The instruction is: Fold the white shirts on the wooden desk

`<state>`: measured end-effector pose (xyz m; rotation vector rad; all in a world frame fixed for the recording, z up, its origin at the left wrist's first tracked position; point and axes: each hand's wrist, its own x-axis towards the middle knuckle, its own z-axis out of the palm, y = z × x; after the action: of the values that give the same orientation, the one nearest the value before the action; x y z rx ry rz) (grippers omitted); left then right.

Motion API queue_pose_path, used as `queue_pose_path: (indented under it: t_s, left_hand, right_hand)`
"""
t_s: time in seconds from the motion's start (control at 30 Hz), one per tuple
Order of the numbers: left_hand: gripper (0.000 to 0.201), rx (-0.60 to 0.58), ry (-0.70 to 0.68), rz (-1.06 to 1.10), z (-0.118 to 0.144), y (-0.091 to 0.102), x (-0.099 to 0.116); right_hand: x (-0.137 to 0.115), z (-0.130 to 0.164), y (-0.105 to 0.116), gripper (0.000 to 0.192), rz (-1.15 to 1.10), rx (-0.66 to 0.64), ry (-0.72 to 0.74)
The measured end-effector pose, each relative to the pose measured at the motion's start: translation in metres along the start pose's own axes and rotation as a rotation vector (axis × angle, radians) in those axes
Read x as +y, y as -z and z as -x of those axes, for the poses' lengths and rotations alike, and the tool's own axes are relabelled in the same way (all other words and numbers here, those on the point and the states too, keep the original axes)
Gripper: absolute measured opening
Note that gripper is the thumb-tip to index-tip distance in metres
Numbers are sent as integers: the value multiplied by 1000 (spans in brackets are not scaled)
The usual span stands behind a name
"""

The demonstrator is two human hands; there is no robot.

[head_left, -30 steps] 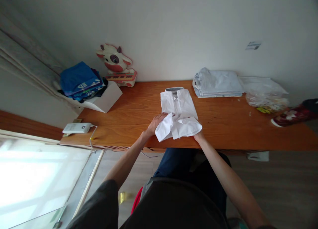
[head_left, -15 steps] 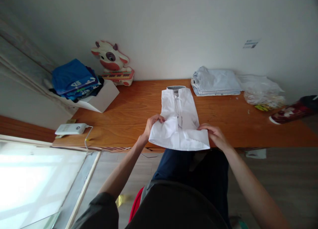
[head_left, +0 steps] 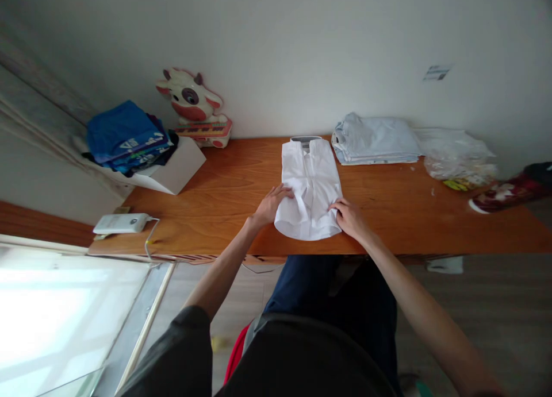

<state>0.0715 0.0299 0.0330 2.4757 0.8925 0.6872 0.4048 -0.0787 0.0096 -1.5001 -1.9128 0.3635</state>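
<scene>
A white collared shirt [head_left: 311, 184] lies folded on the wooden table [head_left: 241, 184], collar toward the wall. My left hand [head_left: 271, 204] grips the shirt's lower left edge, fingers curled onto the cloth. My right hand [head_left: 350, 218] holds the lower right edge in the same way. The near end of the shirt is rolled under into a rounded fold close to the table's front edge.
A stack of folded pale blue shirts [head_left: 375, 139] sits at the back right, beside a clear plastic bag [head_left: 459, 158]. A white box with blue clothes [head_left: 129, 135] and a cow toy [head_left: 192, 104] stand at the back left. A white power bank [head_left: 121, 223] lies front left.
The shirt's lower part, held up and spread half a second ago, is now folded down onto the table. Both hands moved forward and inward with it.
</scene>
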Motion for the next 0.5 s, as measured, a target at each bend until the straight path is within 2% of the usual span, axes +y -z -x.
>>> queue_pose_path:
  t_s: [0.1, 0.2, 0.3, 0.37, 0.43, 0.5]
  left_hand:
    - [20, 90, 42, -30, -20, 8, -5]
    - [17, 203, 92, 0, -16, 9, 6]
    - [14, 287, 102, 92, 12, 7, 24]
    - [20, 341, 126, 146, 36, 7, 36]
    - [22, 376, 176, 168, 56, 8, 48]
    - [17, 338, 199, 141, 68, 8, 58]
  right_hand:
    - [-1, -33, 1, 32, -120, -52, 6]
    - [-8, -34, 9, 28, -341, -30, -39]
    - [-17, -2, 20, 33, -591, 43, -133]
    - [-22, 27, 25, 37, -725, 101, -217]
    - [-24, 54, 29, 39, -797, 149, -298]
    - [-24, 74, 32, 39, -779, 115, -333]
